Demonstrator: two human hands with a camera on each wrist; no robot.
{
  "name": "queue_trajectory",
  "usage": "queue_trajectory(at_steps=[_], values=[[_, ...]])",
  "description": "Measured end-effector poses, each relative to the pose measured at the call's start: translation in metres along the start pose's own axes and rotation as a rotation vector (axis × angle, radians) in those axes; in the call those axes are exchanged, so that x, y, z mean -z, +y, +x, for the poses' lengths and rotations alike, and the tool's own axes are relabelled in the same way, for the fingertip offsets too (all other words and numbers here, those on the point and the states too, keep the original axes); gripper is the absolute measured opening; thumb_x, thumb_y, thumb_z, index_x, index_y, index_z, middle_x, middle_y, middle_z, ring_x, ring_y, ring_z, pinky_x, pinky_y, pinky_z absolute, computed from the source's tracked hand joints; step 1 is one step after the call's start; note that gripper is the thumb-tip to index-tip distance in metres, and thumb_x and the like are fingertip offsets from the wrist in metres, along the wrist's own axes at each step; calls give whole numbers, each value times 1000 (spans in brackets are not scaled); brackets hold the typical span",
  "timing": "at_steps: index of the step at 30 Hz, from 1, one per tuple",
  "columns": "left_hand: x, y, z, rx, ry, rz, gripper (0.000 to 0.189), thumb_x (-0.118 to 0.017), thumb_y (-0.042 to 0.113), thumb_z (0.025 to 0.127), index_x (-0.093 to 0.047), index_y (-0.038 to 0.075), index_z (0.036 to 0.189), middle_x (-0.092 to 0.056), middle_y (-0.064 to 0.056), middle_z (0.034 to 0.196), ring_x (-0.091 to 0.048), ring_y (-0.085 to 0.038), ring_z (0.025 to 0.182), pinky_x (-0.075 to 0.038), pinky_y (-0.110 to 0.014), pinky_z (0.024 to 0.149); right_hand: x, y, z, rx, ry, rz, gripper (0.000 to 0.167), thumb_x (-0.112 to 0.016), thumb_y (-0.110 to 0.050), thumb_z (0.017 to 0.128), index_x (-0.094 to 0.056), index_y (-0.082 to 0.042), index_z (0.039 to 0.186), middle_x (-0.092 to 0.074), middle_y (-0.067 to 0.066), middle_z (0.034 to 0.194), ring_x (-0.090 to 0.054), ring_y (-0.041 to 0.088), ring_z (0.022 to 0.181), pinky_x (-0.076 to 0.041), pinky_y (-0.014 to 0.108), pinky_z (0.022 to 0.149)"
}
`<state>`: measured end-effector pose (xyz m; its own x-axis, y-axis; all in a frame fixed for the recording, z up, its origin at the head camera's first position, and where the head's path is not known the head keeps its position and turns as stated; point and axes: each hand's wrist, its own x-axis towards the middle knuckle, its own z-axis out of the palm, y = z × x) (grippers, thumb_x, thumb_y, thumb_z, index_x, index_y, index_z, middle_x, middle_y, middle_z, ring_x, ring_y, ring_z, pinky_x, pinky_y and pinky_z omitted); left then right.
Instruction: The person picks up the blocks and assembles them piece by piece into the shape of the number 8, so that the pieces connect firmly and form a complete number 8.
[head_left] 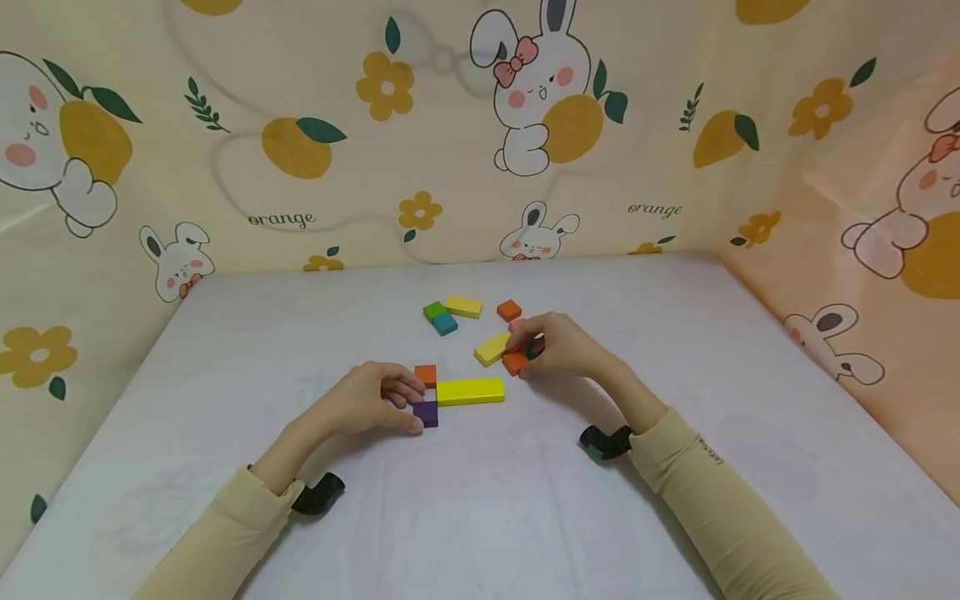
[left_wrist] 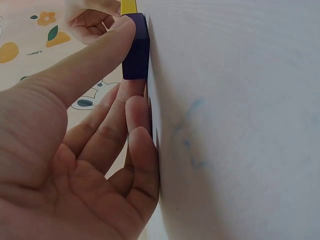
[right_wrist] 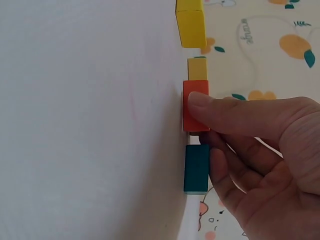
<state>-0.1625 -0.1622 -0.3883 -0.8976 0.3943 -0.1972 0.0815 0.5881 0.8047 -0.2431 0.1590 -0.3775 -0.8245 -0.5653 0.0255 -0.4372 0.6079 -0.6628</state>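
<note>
Head view: a purple block (head_left: 427,413) is pinched by the left hand (head_left: 367,402) just beside a yellow block (head_left: 471,392); an orange block (head_left: 514,362) is held by the right hand (head_left: 564,346). Left wrist: the purple block is judged light and stiff. Right wrist: opposite sides seem best gripped.

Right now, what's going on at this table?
A person is handling colored blocks with both hands. The left hand holds the purple block, thumb against its near side; the long yellow block lies just right of it. The right hand grips an orange block beside a shorter yellow block. Farther back lie a green block, a blue block and more blocks, with neither hand on them.
</note>
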Motion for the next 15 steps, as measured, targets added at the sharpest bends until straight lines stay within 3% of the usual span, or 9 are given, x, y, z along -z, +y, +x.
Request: queue_trajectory(at_steps=[15], values=[[0,-1,0,1,-5,5,49,-91,27,71,-68,12,111,-68,4,98,-60,-18,91,-50,-32,85,-6,-12,0,6,-30,45,31,-86,-1,73,-73,-6,101,-69,3,97,-64,20,84,-54,30,78]])
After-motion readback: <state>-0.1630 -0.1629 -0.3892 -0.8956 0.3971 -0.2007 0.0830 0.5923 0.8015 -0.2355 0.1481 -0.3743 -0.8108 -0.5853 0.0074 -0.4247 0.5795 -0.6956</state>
